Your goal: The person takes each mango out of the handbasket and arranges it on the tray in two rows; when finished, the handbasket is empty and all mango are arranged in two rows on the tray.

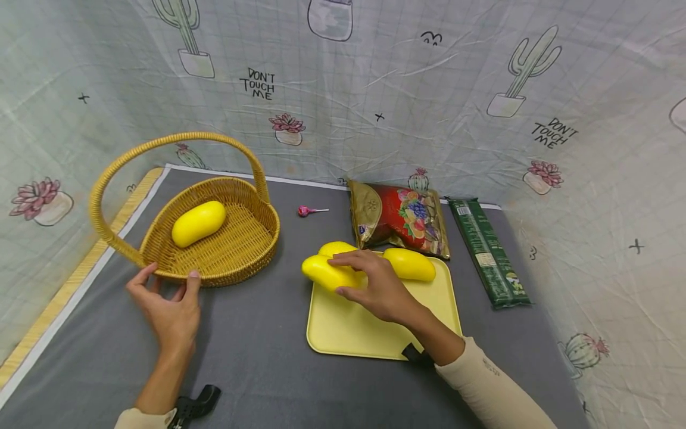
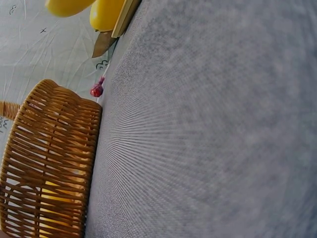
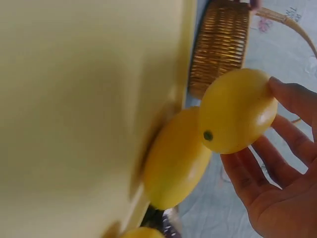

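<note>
My right hand (image 1: 377, 286) holds a yellow mango (image 1: 328, 273) between thumb and fingers, raised over the left side of a pale yellow tray (image 1: 343, 339). In the right wrist view the held mango (image 3: 237, 111) shows a dark stem spot. Two more mangoes lie at the tray's far edge, one behind the held mango (image 1: 336, 247) and one to its right (image 1: 409, 264). On the left, my left hand (image 1: 171, 313) grips the near rim of a wicker basket (image 1: 236, 275), close to the handle's foot. A single mango (image 1: 199, 224) lies inside it.
A pink-wrapped lollipop (image 1: 304, 211) lies between basket and tray. Behind the tray is a red and gold bag (image 1: 399, 217) with fruit printed on it. A long green packet (image 1: 489, 256) lies to the right. A patterned curtain (image 1: 343, 89) hangs along the table's back.
</note>
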`<state>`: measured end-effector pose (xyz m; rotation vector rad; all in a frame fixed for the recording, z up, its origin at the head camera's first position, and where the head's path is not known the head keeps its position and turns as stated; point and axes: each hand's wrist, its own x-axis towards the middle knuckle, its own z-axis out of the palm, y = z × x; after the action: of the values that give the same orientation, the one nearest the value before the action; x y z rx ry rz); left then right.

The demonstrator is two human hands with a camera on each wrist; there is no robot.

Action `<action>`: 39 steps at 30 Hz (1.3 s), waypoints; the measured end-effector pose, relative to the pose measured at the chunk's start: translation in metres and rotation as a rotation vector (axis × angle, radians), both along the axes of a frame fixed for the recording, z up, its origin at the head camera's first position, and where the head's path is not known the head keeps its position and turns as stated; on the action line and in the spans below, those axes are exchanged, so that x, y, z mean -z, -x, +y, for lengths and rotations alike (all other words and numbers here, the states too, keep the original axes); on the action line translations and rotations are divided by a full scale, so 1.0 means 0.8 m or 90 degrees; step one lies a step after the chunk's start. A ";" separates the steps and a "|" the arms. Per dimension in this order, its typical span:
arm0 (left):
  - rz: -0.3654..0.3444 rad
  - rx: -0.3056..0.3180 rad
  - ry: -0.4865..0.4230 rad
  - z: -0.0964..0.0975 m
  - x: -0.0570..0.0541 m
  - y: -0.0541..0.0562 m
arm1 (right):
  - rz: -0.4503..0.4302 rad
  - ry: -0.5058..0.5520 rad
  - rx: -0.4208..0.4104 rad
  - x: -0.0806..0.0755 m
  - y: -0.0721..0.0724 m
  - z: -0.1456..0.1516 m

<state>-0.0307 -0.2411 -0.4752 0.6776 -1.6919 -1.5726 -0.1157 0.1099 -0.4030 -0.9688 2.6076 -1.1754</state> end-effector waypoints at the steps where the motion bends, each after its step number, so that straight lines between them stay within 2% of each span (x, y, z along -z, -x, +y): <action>1: -0.002 0.000 0.002 0.000 0.000 0.000 | 0.002 -0.009 0.002 0.002 -0.002 0.003; 12: -0.011 0.002 0.001 0.002 -0.002 -0.002 | 0.069 -0.097 -0.033 0.025 -0.013 0.018; 23: -0.013 0.001 0.004 0.001 -0.002 -0.002 | 0.107 -0.129 -0.058 0.021 -0.013 0.019; 31: -0.007 0.003 0.007 0.002 -0.002 -0.002 | 0.127 -0.090 -0.053 0.001 -0.013 0.015; 39: 0.000 0.004 -0.006 0.001 -0.001 -0.002 | 0.167 -0.044 -0.065 -0.035 -0.006 -0.017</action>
<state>-0.0291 -0.2405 -0.4743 0.6771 -1.6887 -1.5857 -0.1111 0.0962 -0.3747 -1.3049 2.7329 -0.9866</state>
